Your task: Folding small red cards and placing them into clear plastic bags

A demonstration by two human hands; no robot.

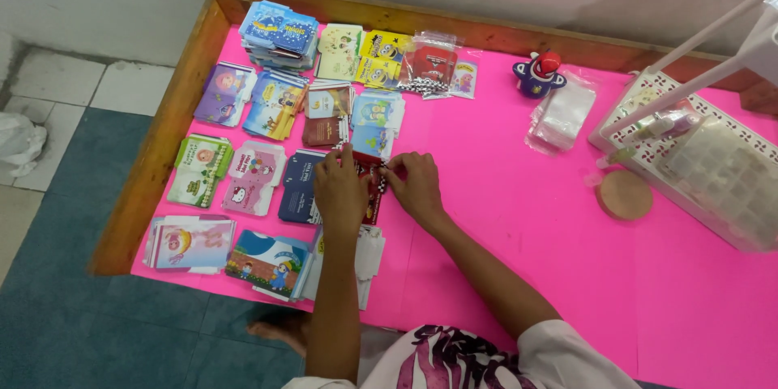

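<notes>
Both hands, the left hand and the right hand, pinch a red checkered packet on the pink counter, beside card stacks. A careless pull may tear it or knock the stacks over.

The scene was brightly and evenly lit by soft, diffuse light, so the pink table cover looked vivid and almost glowing, with only faint, short shadows under the forearms. A clear plastic bag near the top showed mild glare. The picture was sharp in the centre, slightly soft and bent toward the edges, as with a wide lens.
</notes>
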